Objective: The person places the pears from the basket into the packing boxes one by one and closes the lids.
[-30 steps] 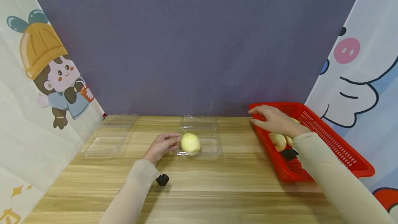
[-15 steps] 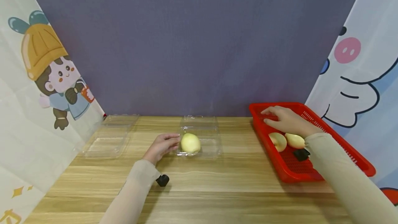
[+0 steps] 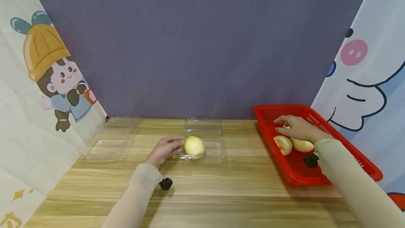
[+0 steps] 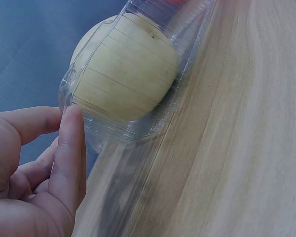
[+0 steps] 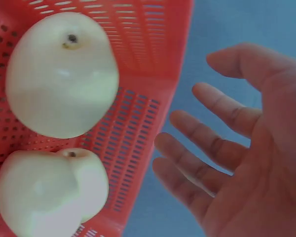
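In the head view my left hand (image 3: 165, 150) is at the left side of a clear plastic clamshell box (image 3: 215, 149), which has its lid folded back. Its thumb and a finger pinch the box's rim in the left wrist view. Inside the box sits one round, pale yellow fruit (image 3: 194, 146), like an apple or pear. My right hand (image 3: 297, 128) hovers over the red plastic basket (image 3: 292, 177), fingers spread and loosely bent, holding nothing. Below it lie several pale yellow fruits (image 3: 283, 145), partly hidden by the hand; the right wrist view shows them close up (image 5: 61, 74).
A second clear plastic clamshell box (image 3: 107, 147) lies open at the left of the wooden table (image 3: 202, 192). A grey-purple cloth (image 3: 202, 45) rises behind the table, with printed cartoon curtains (image 3: 364, 90) at both sides. A black cube-shaped piece (image 3: 165, 183) hangs at each wrist.
My right hand has moved to the right, from the basket's left rim to above the fruits inside. The left hand, the box and its fruit look unchanged.
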